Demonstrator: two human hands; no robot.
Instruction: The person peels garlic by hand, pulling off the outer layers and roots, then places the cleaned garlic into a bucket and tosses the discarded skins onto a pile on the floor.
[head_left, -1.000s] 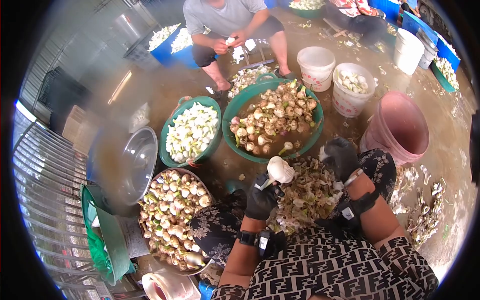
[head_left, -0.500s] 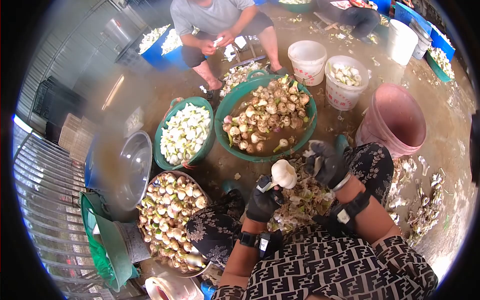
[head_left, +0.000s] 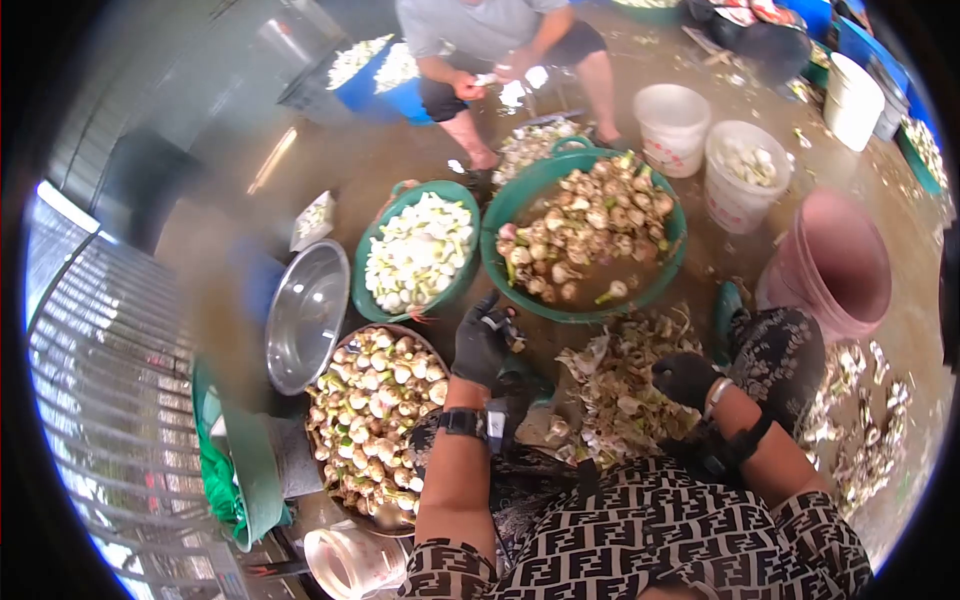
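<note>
**Two gloved hands, now holding nothing**

Two black-gloved hands are working over a wet floor crowded with basins. Your left hand (head_left: 484, 343) is reaching forward with its fingers loosely spread, hovering between the small green basin of peeled white bulbs (head_left: 416, 251) and the metal bowl of unpeeled bulbs (head_left: 372, 415). It is gripping nothing. Half a second ago this hand was lifting a large white peeled bulb; that bulb is no longer in it, and you cannot tell exactly where it landed, though the hand is sitting just beside the peeled basin. That suggests one bulb is finished and the hand is free for another.

Your right hand (head_left: 683, 379) is lowering onto the heap of peelings (head_left: 625, 385) near your knee, fingers curled; whether it is gripping a blade or a scrap, you cannot tell.

Beyond the hands, a large green basin (head_left: 585, 232) is holding muddy bulbs in water. An empty steel bowl (head_left: 306, 314) is lying at left, a pink bucket (head_left: 833, 264) at right. Another person (head_left: 500, 40) is sitting opposite, peeling too.
</note>
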